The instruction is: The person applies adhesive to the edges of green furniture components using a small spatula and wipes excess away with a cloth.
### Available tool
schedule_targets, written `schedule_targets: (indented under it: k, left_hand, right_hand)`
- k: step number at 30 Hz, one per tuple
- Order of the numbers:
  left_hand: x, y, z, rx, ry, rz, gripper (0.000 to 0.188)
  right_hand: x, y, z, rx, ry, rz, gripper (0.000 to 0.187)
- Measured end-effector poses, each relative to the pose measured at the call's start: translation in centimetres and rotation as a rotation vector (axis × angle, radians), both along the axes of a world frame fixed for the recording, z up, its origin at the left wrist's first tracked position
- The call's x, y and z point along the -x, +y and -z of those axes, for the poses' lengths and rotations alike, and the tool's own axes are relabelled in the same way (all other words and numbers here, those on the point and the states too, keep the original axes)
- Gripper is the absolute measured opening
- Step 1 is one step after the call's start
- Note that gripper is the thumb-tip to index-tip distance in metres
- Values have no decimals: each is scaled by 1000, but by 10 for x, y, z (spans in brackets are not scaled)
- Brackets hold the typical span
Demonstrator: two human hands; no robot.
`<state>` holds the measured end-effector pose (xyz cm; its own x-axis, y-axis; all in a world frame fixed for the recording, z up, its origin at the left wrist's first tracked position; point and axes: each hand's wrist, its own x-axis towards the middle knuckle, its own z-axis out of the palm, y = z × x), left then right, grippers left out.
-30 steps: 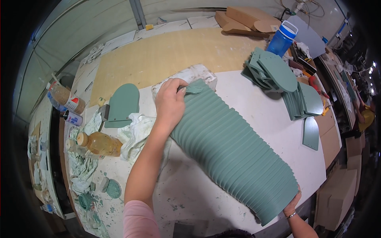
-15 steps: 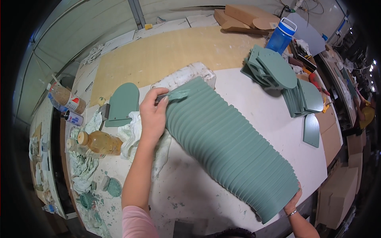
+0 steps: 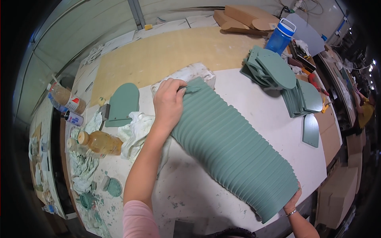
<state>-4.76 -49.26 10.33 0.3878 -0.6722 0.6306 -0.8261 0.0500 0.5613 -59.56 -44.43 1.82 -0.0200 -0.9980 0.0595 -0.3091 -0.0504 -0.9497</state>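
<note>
A long row of green panels (image 3: 234, 146), set face to face, slants across the table from the upper middle to the lower right. At its far end, my left hand (image 3: 168, 101) is closed on a small tool with a ragged green end (image 3: 191, 89), which touches the edges of the panels. Most of the tool is hidden in my fingers, so I cannot tell whether it is a brush or a scraper. My right hand (image 3: 293, 200), with a bracelet at the wrist, grips the near end of the row; some of its fingers are behind the panels.
A white wrapped block (image 3: 204, 71) lies against the row's far end. More green panels (image 3: 276, 67) are piled at the right, beside a blue bottle (image 3: 281, 36). Left stand a yellowish bottle (image 3: 104, 142), a white rag (image 3: 135, 135) and a green-smeared lid (image 3: 115, 187).
My left hand has moved right and slightly toward the row with the small tool, covering its dark part. My right hand and the panels have stayed put.
</note>
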Motion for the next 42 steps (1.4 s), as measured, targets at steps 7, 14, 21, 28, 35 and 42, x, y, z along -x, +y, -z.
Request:
schedule_targets:
  k: [7, 14, 21, 28, 35, 42]
  left_hand:
    - [5, -7, -1, -2, -281, -79, 11]
    - [7, 4, 2, 107, -291, -101, 14]
    - [7, 24, 4, 75, 107, -32, 13]
    - [0, 69, 4, -15, 611, 30, 8]
    - [5, 87, 7, -46, 572, 29, 7]
    - [16, 97, 14, -57, 413, 48, 5]
  right_hand:
    - [3, -2, -4, -3, 63, -70, 58]
    - [-2, -1, -6, -39, 5, -35, 56]
    - [7, -1, -1, -78, -8, -28, 53]
    - [4, 0, -1, -73, -62, 6, 47]
    - [4, -1, 2, -32, -51, -27, 46]
    - [3, 0, -4, -72, -84, -56, 51]
